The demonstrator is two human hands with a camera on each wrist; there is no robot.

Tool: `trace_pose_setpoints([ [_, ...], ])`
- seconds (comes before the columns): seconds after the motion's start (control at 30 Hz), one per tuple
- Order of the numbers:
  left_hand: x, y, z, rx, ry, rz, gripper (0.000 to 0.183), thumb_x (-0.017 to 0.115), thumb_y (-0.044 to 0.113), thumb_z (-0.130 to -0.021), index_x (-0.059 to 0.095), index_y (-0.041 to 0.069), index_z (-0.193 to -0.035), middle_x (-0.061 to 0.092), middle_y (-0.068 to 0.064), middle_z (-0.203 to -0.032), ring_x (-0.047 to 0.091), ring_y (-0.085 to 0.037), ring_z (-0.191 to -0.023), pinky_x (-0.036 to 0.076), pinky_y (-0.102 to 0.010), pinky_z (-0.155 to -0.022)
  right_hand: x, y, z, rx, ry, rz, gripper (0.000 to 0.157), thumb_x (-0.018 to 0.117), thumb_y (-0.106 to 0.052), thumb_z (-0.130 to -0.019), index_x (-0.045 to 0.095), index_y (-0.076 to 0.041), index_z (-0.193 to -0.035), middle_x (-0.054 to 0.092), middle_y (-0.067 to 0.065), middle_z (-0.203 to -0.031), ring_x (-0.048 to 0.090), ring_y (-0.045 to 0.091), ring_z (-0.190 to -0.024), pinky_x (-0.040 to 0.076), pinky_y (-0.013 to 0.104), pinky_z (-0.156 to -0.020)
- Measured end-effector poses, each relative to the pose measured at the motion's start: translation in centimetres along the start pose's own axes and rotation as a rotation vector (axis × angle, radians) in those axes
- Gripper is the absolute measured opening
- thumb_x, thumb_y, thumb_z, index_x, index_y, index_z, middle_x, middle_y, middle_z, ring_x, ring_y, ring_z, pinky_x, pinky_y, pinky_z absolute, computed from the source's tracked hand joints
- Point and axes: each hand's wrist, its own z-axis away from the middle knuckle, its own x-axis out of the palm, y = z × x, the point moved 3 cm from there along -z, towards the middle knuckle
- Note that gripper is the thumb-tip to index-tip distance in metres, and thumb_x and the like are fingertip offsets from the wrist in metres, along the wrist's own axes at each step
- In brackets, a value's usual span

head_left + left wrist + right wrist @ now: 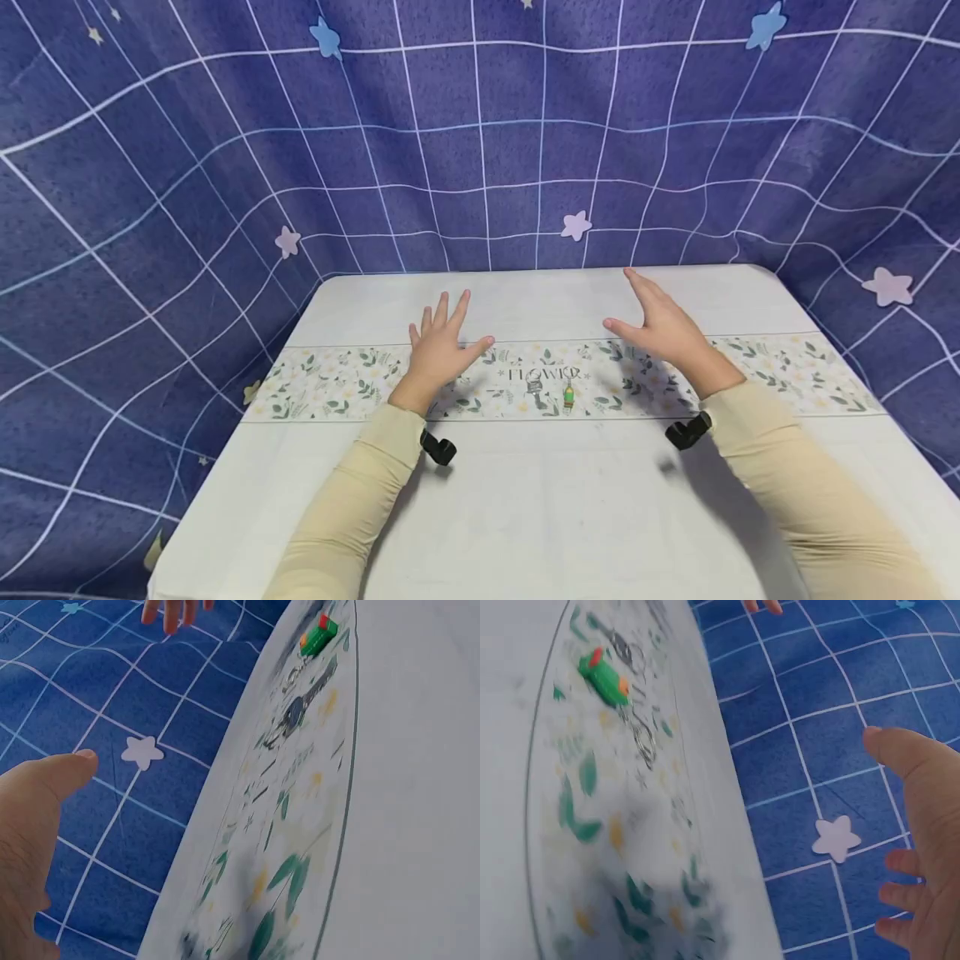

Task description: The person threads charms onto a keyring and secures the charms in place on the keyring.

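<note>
Above the flowered band of the table, my left hand (437, 357) is spread with straight fingers and holds nothing. Opposite it, my right hand (663, 329) hovers with thumb and fingers apart, also holding nothing. Between the two hands lie a key (534, 388) on a ring and a small green keychain charm (568, 396). In the right wrist view the charm (604, 678) shows red and orange bits and a metal ring, with the key (620, 649) beside it. The left wrist view has the charm (319, 636) beyond the key (298, 712).
A white table (555, 500) carries a printed leaf-and-flower strip with lettering. Blue curtain cloth (510, 150) with white grid lines and stars surrounds its back and sides. A black wrist device (438, 448) sits at the left cuff, another (687, 431) at the right.
</note>
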Motion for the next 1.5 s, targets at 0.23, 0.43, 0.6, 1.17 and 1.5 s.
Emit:
trace_pose_setpoints([
  [0.23, 1.3, 1.4, -0.2, 0.071, 0.010, 0.071, 0.089, 0.052, 0.067, -0.094, 0.003, 0.037, -0.162, 0.011, -0.009, -0.169, 0.016, -0.041, -0.152, 0.010, -0.073, -0.113, 2.8, -0.3, -0.1, -0.042, 0.035, -0.094, 0.084, 0.068, -0.037, -0.096, 0.023, -0.009, -0.160, 0.041, 0.023, -0.154, 0.051, 0.046, -0.126, 0.032, 0.063, -0.110],
  [0.43, 2.3, 2.4, -0.2, 0.133, 0.037, 0.133, 0.086, 0.058, 0.059, -0.096, 0.011, 0.031, -0.163, 0.029, -0.006, -0.164, 0.030, -0.031, -0.149, 0.016, -0.069, -0.114, 5.0, -0.4, 0.1, -0.067, 0.061, -0.148, 0.076, 0.072, -0.025, -0.095, 0.032, -0.008, -0.157, 0.053, 0.020, -0.146, 0.048, 0.043, -0.132, 0.042, 0.059, -0.103],
  [0.6, 3.1, 2.9, 0.1, 0.135, 0.001, 0.162, 0.084, 0.060, 0.053, -0.097, 0.013, 0.031, -0.163, 0.034, -0.010, -0.161, 0.036, -0.034, -0.145, 0.020, -0.068, -0.114, 6.7, -0.6, 0.3, -0.052, 0.038, -0.186, 0.072, 0.074, -0.018, -0.093, 0.038, -0.009, -0.154, 0.059, 0.016, -0.139, 0.054, 0.039, -0.126, 0.045, 0.056, -0.101],
  [1.17, 6.0, 3.9, 0.7, 0.181, -0.073, 0.339, 0.073, 0.071, 0.024, -0.094, 0.034, 0.020, -0.157, 0.056, -0.006, -0.139, 0.058, -0.026, -0.124, 0.047, -0.045, -0.103, 9.5, -0.9, 0.6, -0.041, -0.033, -0.312, 0.061, 0.076, -0.008, -0.090, 0.049, -0.006, -0.145, 0.069, 0.010, -0.113, 0.067, 0.029, -0.097, 0.055, 0.047, -0.083],
  [1.5, 7.0, 4.6, 0.8, 0.200, -0.069, 0.260, 0.062, 0.073, 0.021, -0.094, 0.045, 0.017, -0.149, 0.066, 0.000, -0.117, 0.063, -0.019, -0.109, 0.048, -0.038, -0.100, 10.9, -1.0, 1.0, -0.013, -0.068, -0.276, 0.059, 0.076, -0.008, -0.089, 0.052, -0.010, -0.143, 0.070, 0.006, -0.109, 0.069, 0.027, -0.097, 0.054, 0.048, -0.088],
])
